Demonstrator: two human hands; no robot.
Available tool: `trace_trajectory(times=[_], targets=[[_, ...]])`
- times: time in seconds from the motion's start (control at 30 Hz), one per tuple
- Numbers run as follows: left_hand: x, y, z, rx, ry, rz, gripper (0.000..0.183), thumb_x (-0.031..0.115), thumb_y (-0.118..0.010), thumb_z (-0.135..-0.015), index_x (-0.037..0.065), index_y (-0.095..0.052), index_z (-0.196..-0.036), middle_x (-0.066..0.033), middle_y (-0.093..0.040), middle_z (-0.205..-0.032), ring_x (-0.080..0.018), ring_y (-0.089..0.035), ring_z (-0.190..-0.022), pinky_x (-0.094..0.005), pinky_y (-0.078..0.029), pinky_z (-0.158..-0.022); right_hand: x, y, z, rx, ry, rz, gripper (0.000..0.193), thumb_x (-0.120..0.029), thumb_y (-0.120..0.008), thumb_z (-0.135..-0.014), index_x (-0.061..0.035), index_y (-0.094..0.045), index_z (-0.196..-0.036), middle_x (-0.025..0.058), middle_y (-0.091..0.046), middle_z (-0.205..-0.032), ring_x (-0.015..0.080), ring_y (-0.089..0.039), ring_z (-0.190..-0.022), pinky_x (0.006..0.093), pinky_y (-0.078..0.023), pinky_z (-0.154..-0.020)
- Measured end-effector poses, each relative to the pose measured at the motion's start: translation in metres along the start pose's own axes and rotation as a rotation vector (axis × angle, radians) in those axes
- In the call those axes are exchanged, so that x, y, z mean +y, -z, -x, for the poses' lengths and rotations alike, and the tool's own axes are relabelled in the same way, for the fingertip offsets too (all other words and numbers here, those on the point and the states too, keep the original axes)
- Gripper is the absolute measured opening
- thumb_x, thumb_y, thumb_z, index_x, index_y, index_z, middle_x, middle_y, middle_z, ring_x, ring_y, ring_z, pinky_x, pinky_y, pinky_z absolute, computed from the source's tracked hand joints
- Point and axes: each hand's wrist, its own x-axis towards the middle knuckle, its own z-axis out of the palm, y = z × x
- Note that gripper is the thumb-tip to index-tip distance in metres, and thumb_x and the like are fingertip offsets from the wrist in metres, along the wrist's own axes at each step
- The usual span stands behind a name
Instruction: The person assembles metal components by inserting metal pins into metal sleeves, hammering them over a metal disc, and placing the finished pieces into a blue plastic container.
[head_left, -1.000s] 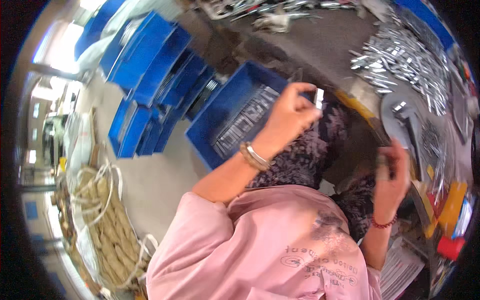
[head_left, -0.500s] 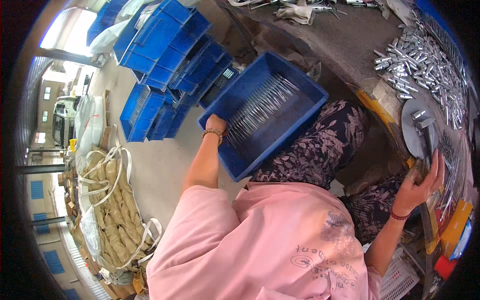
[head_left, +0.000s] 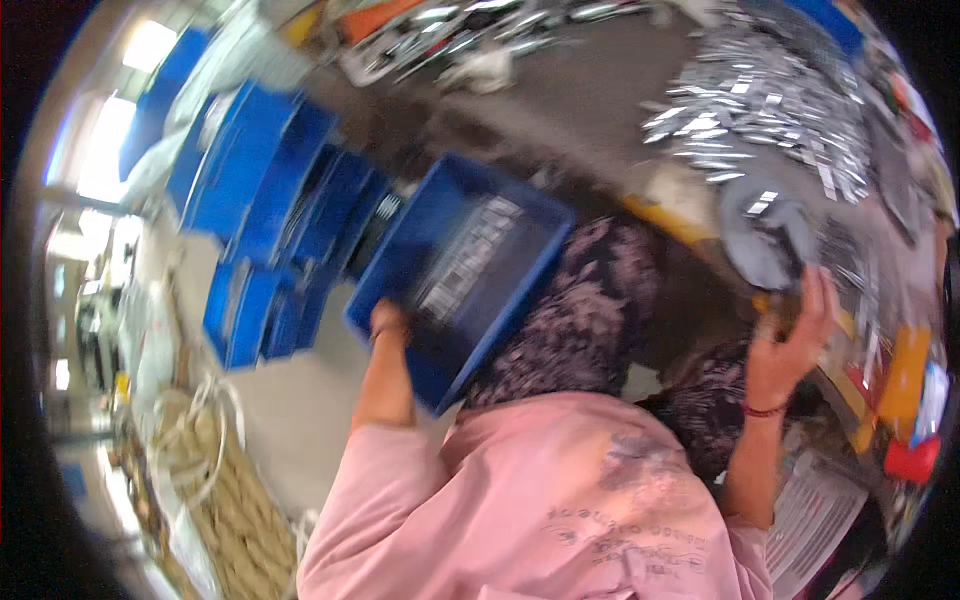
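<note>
My left hand (head_left: 388,322) is at the left end of a blue plastic bin (head_left: 530,290), its fingers curled in over the rim. Blur hides what is between them, if anything. Inside the bin, thin shiny metal rods (head_left: 465,258) lie side by side in a row. The bin rests against my patterned trouser leg. My right hand (head_left: 792,335) is raised over the bench edge with its fingers stretched out, beside a round grey metal disc (head_left: 748,240). A small shiny part stands on the disc, close to a dark upright piece.
Stacked blue bins (head_left: 250,180) stand at the left. A heap of small metal parts (head_left: 760,95) covers the far right of the bench. Tan filled sacks (head_left: 225,510) lie on the floor at lower left. A white basket (head_left: 815,510) is by my right arm.
The whole view has swung, so bin, bench and hands appear shifted left. My left hand is still at the bin's left end, and my right hand still beside the disc.
</note>
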Motion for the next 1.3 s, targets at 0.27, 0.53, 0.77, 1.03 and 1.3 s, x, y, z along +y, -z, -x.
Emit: trace_trajectory(times=[0.27,0.53,0.77,1.03,1.3], targets=[[0.008,0.162,0.026,0.617,-0.067,0.691,0.022,0.025,-0.067,-0.102,0.004,-0.073,-0.107,-0.0175,-0.076,-0.09,-0.0382,-0.074,-0.085,-0.0466,-0.058,-0.077,-0.01,0.005,-0.003,0.012,-0.069,-0.196,0.068,0.001,-0.071,-0.077,-0.0057,-0.064,-0.144,0.0193,-0.058,-0.147,0.0419,-0.054,-0.137,0.0524,-0.042,-0.118],[0.212,0.398,0.185,0.495,-1.358,1.05,0.063,-0.001,-0.074,-0.089,0.012,-0.06,-0.149,-0.0017,-0.063,-0.137,-0.0084,-0.058,-0.098,-0.0233,-0.052,-0.076,-0.011,0.024,-0.011,-0.044,-0.132,-0.326,0.067,-0.001,-0.079,-0.078,-0.0082,-0.065,-0.143,0.0167,-0.059,-0.146,0.039,-0.054,-0.135,0.0503,-0.042,-0.118],[0.3,0.438,0.195,0.306,-1.695,0.554,0.089,0.013,-0.082,-0.083,0.018,-0.045,-0.164,-0.0047,-0.062,-0.148,-0.0238,-0.058,-0.104,-0.0352,-0.054,-0.09,0.015,0.084,-0.008,-0.049,-0.196,-0.223,0.057,0.002,-0.074,-0.078,-0.0098,-0.07,-0.134,0.0152,-0.068,-0.127,0.0372,-0.065,-0.118,0.0465,-0.053,-0.103],[0.294,0.428,0.201,0.436,-1.573,0.568,0.049,0.018,-0.082,-0.084,0.009,-0.07,-0.131,-0.0109,-0.066,-0.107,-0.0303,-0.064,-0.1,-0.0416,-0.053,-0.089,0.102,0.13,0.002,-0.076,-0.5,0.13,0.035,-0.003,-0.079,-0.082,-0.0096,-0.072,-0.116,0.0125,-0.071,-0.11,0.0355,-0.071,-0.099,0.0437,-0.058,-0.087],[0.285,0.404,0.211,0.62,-1.459,0.619,0.02,0.023,-0.081,-0.087,0.008,-0.075,-0.099,-0.0081,-0.065,-0.094,-0.0318,-0.064,-0.097,-0.0437,-0.051,-0.082,0.099,0.098,-0.021,-0.26,-0.415,0.296,0.044,-0.003,-0.076,-0.08,-0.0098,-0.065,-0.123,0.0131,-0.071,-0.111,0.0363,-0.071,-0.107,0.048,-0.058,-0.09]])
